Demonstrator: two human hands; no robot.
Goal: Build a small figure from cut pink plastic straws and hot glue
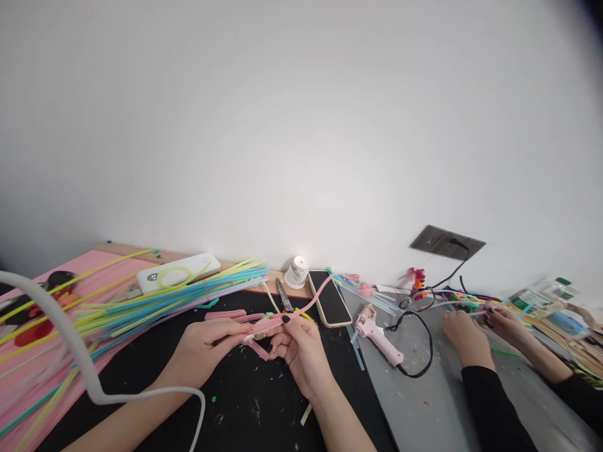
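Observation:
In the head view, my left hand (211, 345) pinches the left end of a bent pink pipe cleaner shape (264, 325) between thumb and fingers. My right hand (301, 351) grips the same shape from the right, thumb on top and fingers curled beneath. One free pink strand (316, 298) rises from my right hand toward the phone. The shape has folded loops, partly covered by my fingers. Just behind my hands lie more folded pink pipe cleaners (226, 315) and a pair of dark-handled pliers or snips (283, 294).
Yellow, blue and purple pipe cleaners (174, 301) spread leftward. Behind stand a white device (179, 273), an upturned cup (296, 273) and a phone (333, 301). A corded pink glue gun (381, 339) lies right, near another person's hands (466, 336). A white cable (80, 351) crosses the left foreground.

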